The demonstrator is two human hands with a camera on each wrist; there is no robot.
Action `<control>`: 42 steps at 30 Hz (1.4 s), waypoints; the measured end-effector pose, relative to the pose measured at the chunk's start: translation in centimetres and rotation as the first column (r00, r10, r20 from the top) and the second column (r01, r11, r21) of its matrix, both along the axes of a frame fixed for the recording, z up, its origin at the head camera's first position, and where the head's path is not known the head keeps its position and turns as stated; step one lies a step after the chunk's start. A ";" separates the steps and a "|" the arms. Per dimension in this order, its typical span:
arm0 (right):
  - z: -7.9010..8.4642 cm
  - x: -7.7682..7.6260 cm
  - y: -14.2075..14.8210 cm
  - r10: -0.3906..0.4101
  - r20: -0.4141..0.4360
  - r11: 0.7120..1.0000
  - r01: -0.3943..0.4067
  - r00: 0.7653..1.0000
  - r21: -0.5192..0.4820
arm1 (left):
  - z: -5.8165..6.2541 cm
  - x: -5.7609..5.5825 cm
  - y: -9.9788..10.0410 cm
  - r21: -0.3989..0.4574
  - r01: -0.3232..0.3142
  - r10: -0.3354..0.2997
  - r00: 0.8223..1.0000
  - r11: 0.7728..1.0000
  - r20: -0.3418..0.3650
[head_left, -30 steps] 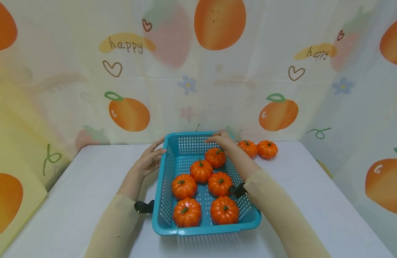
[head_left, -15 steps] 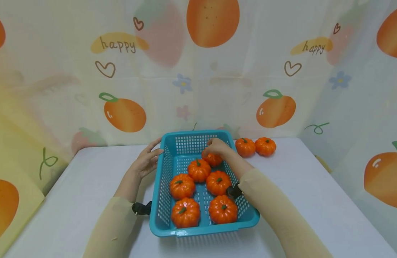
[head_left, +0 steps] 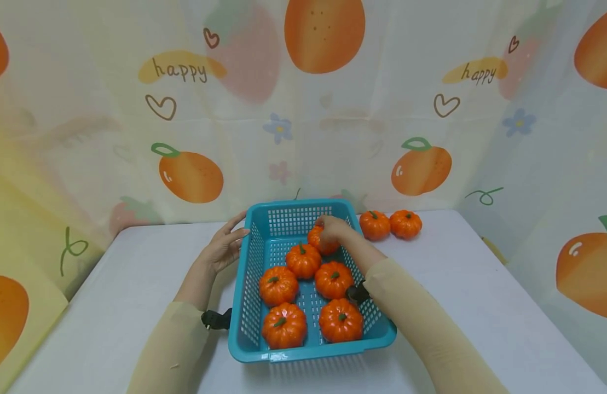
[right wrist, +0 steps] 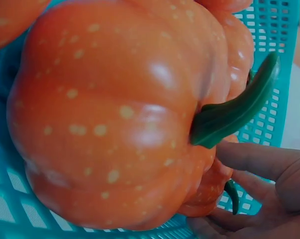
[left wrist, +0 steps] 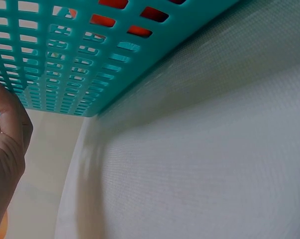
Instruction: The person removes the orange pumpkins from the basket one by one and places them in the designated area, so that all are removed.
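Observation:
Several small orange toy pumpkins lie in a teal plastic basket (head_left: 312,351) on the white table. My right hand (head_left: 335,229) reaches inside near the basket's far right corner and grips a pumpkin (head_left: 315,239) there, partly covering it. In the right wrist view, the right hand's fingers (right wrist: 259,160) are around a pumpkin with a small green stem (right wrist: 232,195), largely hidden behind a nearer pumpkin (right wrist: 120,114). At the left rim, my left hand (head_left: 223,247) holds the basket; its bent fingers (left wrist: 9,112) meet the perforated wall in the left wrist view.
Two more pumpkins, one (head_left: 374,225) beside the basket and another (head_left: 406,224) to its right, sit on the table (head_left: 461,273) near its back edge. A fruit-patterned curtain (head_left: 323,148) hangs directly behind the table.
My right hand has lowered from above the far right pumpkin and taken hold of it. The left hand stays at the rim. The whole head view has shifted slightly.

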State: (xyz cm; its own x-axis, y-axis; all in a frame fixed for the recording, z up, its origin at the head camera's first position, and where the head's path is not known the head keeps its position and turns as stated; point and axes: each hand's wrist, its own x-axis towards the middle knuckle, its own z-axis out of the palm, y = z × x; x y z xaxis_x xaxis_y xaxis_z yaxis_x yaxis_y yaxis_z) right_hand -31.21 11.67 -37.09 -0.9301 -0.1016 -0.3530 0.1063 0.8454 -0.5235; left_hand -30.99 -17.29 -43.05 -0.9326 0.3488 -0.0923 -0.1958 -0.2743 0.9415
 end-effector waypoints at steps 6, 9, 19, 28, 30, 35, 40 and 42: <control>-0.4 0.1 -0.1 0.031 -0.058 0.995 -0.025 0.998 0.100 | -0.2 0.0 0.0 0.000 0.000 0.000 1.000 1.000 0.003; -0.4 0.0 0.0 0.049 -0.106 0.990 -0.034 0.993 0.136 | -0.2 0.1 0.0 0.009 0.003 -0.003 1.000 1.000 0.006; 0.4 0.1 0.5 0.047 -0.203 0.999 -0.043 0.978 0.026 | -0.4 0.1 0.0 0.020 0.010 -0.010 1.000 1.000 0.008; 0.9 0.4 1.3 0.027 -0.207 0.994 -0.049 0.978 -0.102 | -0.5 0.1 0.0 0.016 0.008 -0.008 1.000 1.000 0.002; 1.1 0.3 1.5 0.019 -0.177 0.988 -0.046 0.984 -0.146 | -0.5 0.1 0.0 0.018 0.008 -0.008 1.000 1.000 0.002; 1.6 0.0 2.3 -0.025 -0.085 0.945 -0.004 0.996 -0.327 | -0.4 0.1 0.0 0.014 -0.001 0.001 1.000 1.000 -0.002; 2.4 0.2 2.8 -0.062 -0.072 0.897 0.025 0.995 -0.441 | -0.1 0.1 0.0 0.021 -0.001 0.002 1.000 1.000 -0.009; 2.6 0.2 3.0 -0.074 -0.090 0.892 0.026 0.993 -0.450 | -0.1 0.0 0.0 0.024 0.001 -0.001 1.000 1.000 -0.004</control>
